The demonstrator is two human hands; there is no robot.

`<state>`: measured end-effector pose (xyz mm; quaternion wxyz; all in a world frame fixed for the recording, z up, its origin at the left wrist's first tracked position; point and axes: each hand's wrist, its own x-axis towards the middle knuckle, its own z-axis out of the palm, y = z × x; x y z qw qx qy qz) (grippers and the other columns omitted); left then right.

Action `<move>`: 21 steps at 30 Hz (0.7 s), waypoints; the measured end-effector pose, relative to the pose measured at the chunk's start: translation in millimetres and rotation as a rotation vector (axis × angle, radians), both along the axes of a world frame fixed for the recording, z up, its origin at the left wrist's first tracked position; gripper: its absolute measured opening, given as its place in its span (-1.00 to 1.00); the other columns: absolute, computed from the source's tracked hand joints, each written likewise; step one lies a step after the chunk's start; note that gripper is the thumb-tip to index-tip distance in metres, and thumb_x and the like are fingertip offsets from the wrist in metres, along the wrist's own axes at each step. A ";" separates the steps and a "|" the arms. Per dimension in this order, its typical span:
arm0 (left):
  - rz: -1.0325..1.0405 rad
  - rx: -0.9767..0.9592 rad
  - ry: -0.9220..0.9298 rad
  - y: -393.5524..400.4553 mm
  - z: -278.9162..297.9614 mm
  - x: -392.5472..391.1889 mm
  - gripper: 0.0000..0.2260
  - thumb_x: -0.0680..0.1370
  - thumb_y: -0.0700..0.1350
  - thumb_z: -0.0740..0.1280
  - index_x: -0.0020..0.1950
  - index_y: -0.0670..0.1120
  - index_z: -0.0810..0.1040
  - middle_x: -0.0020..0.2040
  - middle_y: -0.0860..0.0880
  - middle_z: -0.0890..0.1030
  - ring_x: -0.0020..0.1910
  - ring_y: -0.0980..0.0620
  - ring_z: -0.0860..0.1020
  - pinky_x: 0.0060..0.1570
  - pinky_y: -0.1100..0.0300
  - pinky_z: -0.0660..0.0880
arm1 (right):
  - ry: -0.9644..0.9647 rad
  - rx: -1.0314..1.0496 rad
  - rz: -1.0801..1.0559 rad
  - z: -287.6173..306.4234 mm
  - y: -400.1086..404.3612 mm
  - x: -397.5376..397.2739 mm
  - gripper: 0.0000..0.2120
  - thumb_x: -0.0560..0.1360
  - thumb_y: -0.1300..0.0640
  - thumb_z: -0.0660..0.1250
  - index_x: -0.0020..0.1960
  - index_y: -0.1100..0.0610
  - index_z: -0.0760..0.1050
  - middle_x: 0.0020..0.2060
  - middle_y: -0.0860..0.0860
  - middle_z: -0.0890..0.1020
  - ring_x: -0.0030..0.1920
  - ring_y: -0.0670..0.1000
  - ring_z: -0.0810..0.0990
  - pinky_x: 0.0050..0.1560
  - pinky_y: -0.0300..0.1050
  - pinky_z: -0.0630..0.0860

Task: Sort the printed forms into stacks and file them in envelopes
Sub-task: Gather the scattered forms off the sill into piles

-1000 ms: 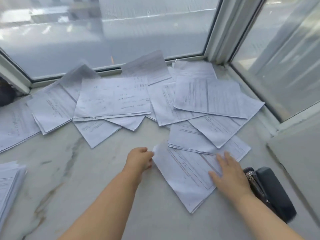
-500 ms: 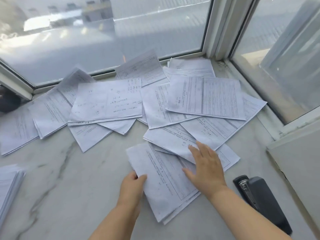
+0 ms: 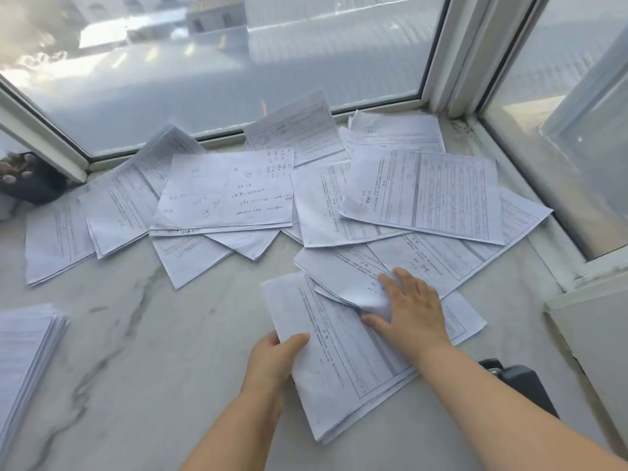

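At centre of a marble sill [image 3: 142,351] under corner windows [image 3: 238,69]: loose forms [image 3: 424,195] fanned from 9 to 2 o'clock, tidy pile [image 3: 23,341] at 8 o'clock. Nearest bundle [image 3: 339,362] at 6 o'clock: light, floppy, likely slippery; best taken at an edge. Left hand [image 3: 272,358] pinching its left edge, thumb on top. Right hand [image 3: 411,311] flat, fingers spread, pressing sheets. Black stapler [image 3: 523,382] at 4 o'clock.

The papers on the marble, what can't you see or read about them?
- Form text, head view: too small to read.
- Stack by the left hand: lower sheets covered by the top sheet.
- Black object: mostly behind the right forearm.
- Left stack: cut off by the frame edge.
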<state>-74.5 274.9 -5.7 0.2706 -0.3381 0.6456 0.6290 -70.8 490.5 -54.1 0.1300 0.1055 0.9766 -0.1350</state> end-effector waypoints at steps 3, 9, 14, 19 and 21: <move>-0.159 -0.083 0.102 5.2 -1.3 1.1 -0.84 0.53 -0.31 0.30 0.01 -0.14 0.62 -0.08 -0.06 0.70 -0.09 -0.04 0.66 -0.08 0.10 0.58 | 0.006 0.135 0.053 1.1 -3.9 -5.3 -0.30 0.53 -0.34 0.09 0.53 0.03 0.13 0.49 0.07 0.15 0.44 0.11 0.20 0.44 0.02 0.15; -0.066 0.049 0.111 -15.0 3.9 -3.2 -0.80 0.56 -0.35 0.22 -0.01 -0.16 0.62 -0.10 -0.12 0.70 -0.10 -0.13 0.67 -0.04 -0.03 0.59 | 0.252 0.253 0.323 11.4 -16.2 -7.5 -0.42 0.06 0.24 0.62 0.08 0.27 0.64 -0.11 0.20 0.66 -0.26 0.18 0.65 -0.41 -0.07 0.54; -0.051 0.113 0.103 -74.1 1.1 -13.2 -0.83 0.56 -0.33 0.23 0.01 -0.19 0.60 -0.11 -0.16 0.70 -0.15 -0.14 0.68 -0.27 0.10 0.61 | 0.124 0.262 0.260 19.6 -18.2 -15.6 -0.58 0.37 0.35 0.32 0.21 0.15 0.55 0.20 0.09 0.57 0.12 0.17 0.55 -0.08 -0.06 0.47; 0.167 0.037 0.105 -145.3 -18.4 -11.4 -0.83 0.58 -0.28 0.25 0.12 -0.21 0.56 -0.05 -0.17 0.69 -0.10 -0.17 0.67 -0.15 0.03 0.57 | 0.230 0.076 0.011 44.3 -66.6 -18.6 -0.82 0.46 0.28 0.33 0.01 0.15 0.64 -0.09 0.08 0.63 -0.07 0.22 0.55 -0.17 0.00 0.49; 0.223 0.063 0.094 -159.6 -26.9 -4.0 -0.80 0.58 -0.28 0.25 0.18 -0.23 0.53 0.02 -0.19 0.67 -0.03 -0.19 0.64 -0.08 0.00 0.55 | 0.204 -0.050 0.032 47.0 -108.0 -7.3 -0.79 0.57 0.14 0.22 0.12 0.04 0.59 -0.03 0.02 0.54 -0.04 0.15 0.57 -0.18 -0.04 0.45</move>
